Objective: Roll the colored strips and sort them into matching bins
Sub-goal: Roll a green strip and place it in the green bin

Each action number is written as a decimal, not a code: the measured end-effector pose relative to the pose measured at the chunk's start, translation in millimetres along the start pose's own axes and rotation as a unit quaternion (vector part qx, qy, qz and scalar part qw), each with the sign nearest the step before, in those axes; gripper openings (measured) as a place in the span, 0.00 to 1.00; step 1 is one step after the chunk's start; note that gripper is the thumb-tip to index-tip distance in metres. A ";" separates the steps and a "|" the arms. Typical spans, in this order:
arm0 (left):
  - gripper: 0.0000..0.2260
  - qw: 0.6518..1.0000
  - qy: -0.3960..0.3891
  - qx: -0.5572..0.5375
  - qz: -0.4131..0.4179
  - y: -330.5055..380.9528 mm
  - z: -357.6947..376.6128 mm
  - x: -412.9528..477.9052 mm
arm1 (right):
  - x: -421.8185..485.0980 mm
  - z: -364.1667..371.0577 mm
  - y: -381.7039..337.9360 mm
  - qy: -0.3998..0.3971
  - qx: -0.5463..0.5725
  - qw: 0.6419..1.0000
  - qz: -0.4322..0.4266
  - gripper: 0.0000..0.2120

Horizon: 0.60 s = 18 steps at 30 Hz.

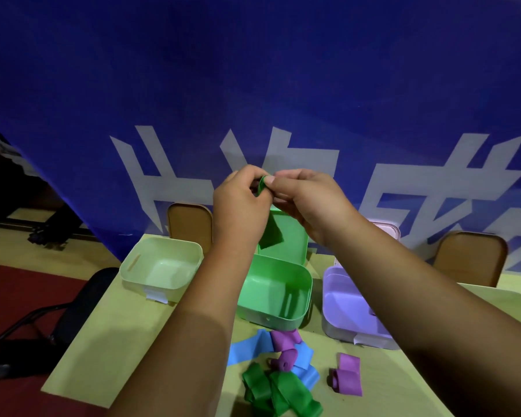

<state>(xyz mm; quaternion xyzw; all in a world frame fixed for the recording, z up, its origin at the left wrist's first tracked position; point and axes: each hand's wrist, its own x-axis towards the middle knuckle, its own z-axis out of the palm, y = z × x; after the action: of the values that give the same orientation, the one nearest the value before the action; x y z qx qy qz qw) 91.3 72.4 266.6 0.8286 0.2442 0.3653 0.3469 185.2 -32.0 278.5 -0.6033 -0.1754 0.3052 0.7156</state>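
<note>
Green strip is up in the air right now, held by both hands above the middle of the tabletop. The left hand and right hand meet at the fingertips and pinch the top end, which looks curled into a small roll. The loose tail hangs straight down between the wrists. It's hanging in front of the open lid of the green bin, not touching anything as far as I can see.

Three bins sit in a row toward the far edge of the tabletop. The pale green bin is nearest the left edge, the green bin is in the middle, and the purple bin is to the right, partly hidden by the right forearm.

Closer to the near edge there's a messy pile of loose strips. A blue strip lies under some purple strips, with a bunch of green strips right at the near edge. One more purple piece lies a bit to the right of the pile, folded over.

Behind the tabletop hangs a big blue banner with white characters. Two brown chair backs poke up past the far edge, and a black chair stands off the left edge.
</note>
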 end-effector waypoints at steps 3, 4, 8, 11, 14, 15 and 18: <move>0.04 0.998 0.006 -0.054 -0.014 4.6 -1.6 2.3 | -1.1 -2.8 -5.2 -0.026 0.022 0.999 -0.015 0.10; 0.03 0.996 0.009 -0.081 -0.023 6.4 -2.5 3.4 | -1.4 -4.0 -7.0 -0.018 0.018 0.999 -0.019 0.10; 0.05 0.981 -0.011 -0.183 -0.068 13.9 -9.6 8.8 | 1.2 -11.9 -8.8 0.022 -0.039 0.998 -0.033 0.12; 0.08 0.965 -0.030 -0.243 -0.091 16.5 -12.8 12.7 | 1.6 -12.6 -11.3 0.018 -0.081 0.994 -0.066 0.09; 0.09 0.956 -0.050 -0.274 -0.098 17.8 -14.9 14.9 | 1.4 -12.3 -13.1 0.022 -0.097 0.989 -0.107 0.07; 0.10 0.953 -0.054 -0.281 -0.099 18.9 -16.3 15.2 | 1.3 -12.7 -13.4 0.022 -0.096 0.988 -0.115 0.07; 0.11 0.942 -0.069 -0.309 -0.108 20.8 -18.9 15.5 | -0.7 -14.4 -15.7 0.018 -0.080 0.989 -0.123 0.07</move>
<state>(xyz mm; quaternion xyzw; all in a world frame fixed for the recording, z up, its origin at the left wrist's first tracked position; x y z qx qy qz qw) 89.3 76.8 298.4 0.6724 0.1828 0.3246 0.6396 197.2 -44.8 290.8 -0.6379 -0.2592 0.1890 0.7001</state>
